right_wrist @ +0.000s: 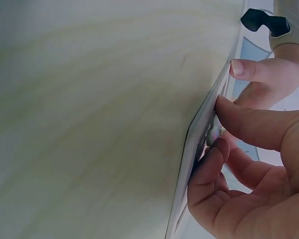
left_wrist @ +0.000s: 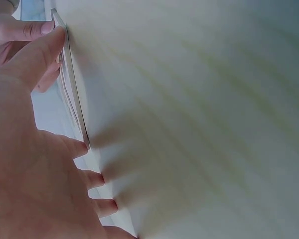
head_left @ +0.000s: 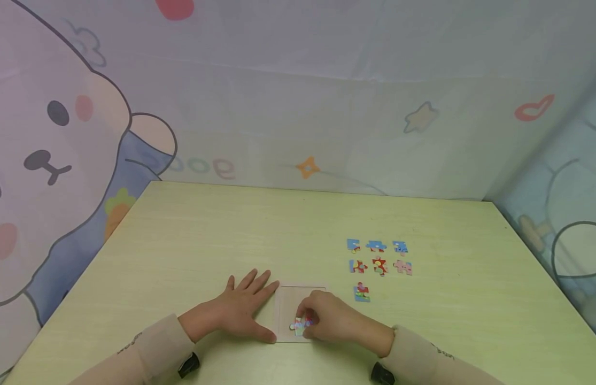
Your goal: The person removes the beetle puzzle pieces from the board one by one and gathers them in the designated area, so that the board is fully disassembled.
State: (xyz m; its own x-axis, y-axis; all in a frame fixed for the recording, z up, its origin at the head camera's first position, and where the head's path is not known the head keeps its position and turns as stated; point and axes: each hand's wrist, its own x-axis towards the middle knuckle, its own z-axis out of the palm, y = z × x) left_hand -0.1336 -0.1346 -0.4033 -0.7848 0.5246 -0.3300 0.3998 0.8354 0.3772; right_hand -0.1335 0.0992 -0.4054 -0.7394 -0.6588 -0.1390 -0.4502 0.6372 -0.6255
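A pale square puzzle tray point(head_left: 285, 297) lies near the table's front edge. My left hand point(head_left: 242, 310) is spread beside it, fingers straight, with thumb and forefinger at its left side. In the left wrist view, the thumb touches the rim of the tray point(left_wrist: 75, 89). My right hand point(head_left: 329, 315) is over the tray's lower right part, fingers curled, pinching a small colourful jigsaw piece point(head_left: 299, 326) low over the tray. Those fingers partly cover the piece. In the right wrist view, thumb and fingertips bend in close at the tray point(right_wrist: 192, 142).
Right of the tray lie several loose jigsaw pieces: a back row with a blue piece point(head_left: 376, 246), a middle row with a red piece point(head_left: 380, 265), and one single piece point(head_left: 362, 292) nearer. A printed cloth point(head_left: 326, 107) hangs behind the pale wooden table point(head_left: 221, 230).
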